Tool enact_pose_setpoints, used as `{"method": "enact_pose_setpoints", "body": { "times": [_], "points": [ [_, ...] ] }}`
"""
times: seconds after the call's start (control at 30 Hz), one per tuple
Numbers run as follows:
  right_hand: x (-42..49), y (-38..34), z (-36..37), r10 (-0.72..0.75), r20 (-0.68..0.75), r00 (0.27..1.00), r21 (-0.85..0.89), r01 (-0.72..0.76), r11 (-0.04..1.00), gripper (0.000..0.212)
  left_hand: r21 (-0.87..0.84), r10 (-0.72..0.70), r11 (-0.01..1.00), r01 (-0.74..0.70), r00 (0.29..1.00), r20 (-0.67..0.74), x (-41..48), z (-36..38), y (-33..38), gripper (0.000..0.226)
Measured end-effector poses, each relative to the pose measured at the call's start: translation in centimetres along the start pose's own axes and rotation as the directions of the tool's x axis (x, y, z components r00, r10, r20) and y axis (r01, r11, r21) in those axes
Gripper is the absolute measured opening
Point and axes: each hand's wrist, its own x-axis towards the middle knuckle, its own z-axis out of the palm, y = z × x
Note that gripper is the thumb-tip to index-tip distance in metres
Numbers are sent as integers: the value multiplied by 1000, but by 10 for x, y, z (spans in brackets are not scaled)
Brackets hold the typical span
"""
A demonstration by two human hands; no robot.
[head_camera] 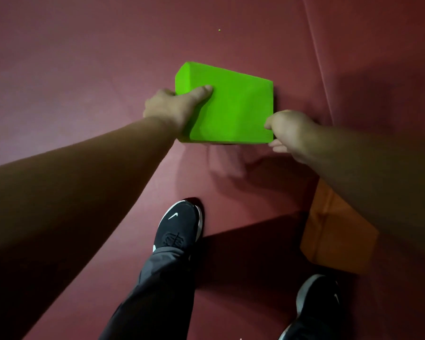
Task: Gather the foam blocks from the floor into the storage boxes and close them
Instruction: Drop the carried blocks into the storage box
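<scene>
A bright green foam block [233,106] is in the middle of the view above the dark red floor mat [84,69]. My left hand [174,107] grips its left end, with the thumb lying across the top face. My right hand [290,131] holds its near right corner, with the fingers curled under the edge. An orange foam block [336,231] lies on the mat at the lower right, partly hidden by my right forearm. No storage box is in view.
My two feet in black shoes stand on the mat, the left foot [182,224] below the green block and the right foot [314,307] at the bottom right. A seam [322,69] in the mat runs down the right side.
</scene>
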Motion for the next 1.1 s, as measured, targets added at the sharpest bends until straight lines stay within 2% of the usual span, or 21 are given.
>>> {"method": "enact_pose_setpoints", "body": {
  "times": [0.07, 0.13, 0.2, 0.27, 0.37, 0.4, 0.5, 0.57, 0.6, 0.7, 0.73, 0.93, 1.1],
  "points": [
    [-4, 14, -14, 3, 46, 999, 9, -4, 1000, 22, 35, 110, 994, -108, 991, -72, -27, 11, 14, 115],
    [-10, 30, -34, -58, 60, 996, -47, 61, 997, 30, -12, 225, 974, -226, 973, -47, -60, 29, 29, 105],
    [-10, 50, -59, -99, 49, 994, -190, 106, 976, 37, 71, 364, 929, -363, 931, 9, -91, 51, 41, 90],
    [-11, 70, -85, -99, 62, 993, -397, 115, 911, 32, 197, 477, 855, -479, 877, 63, -117, 75, 50, 84],
    [-18, 102, -122, -91, 37, 995, -580, 96, 809, 27, 365, 614, 683, -633, 768, 184, -146, 111, 59, 90],
    [-16, 117, -132, -104, 32, 994, -616, 101, 781, 31, 409, 646, 610, -679, 725, 239, -153, 122, 59, 92],
    [-3, 166, -157, -89, 35, 995, -628, 91, 773, 78, 547, 708, 349, -761, 596, 378, -172, 156, 60, 95],
    [0, 197, -163, -70, 149, 986, -691, 155, 706, 91, 614, 736, 216, -759, 540, 409, -183, 174, 62, 93],
    [-3, 208, -164, -87, 155, 984, -736, 173, 655, 94, 641, 750, 191, -743, 532, 393, -186, 179, 63, 91],
    [-8, 229, -163, -192, 69, 979, -795, 170, 582, 100, 666, 795, 214, -715, 524, 307, -185, 179, 60, 87],
    [-5, 234, -163, -227, 57, 972, -789, 183, 586, 100, 663, 806, 224, -714, 519, 286, -184, 176, 57, 85],
    [-12, 224, -168, -199, 103, 975, -724, 211, 657, 99, 685, 818, 212, -697, 510, 265, -188, 175, 56, 82],
    [-33, 219, -172, -229, 82, 970, -753, 211, 623, 69, 684, 800, 234, -691, 536, 269, -189, 174, 56, 80]
  ]
}}
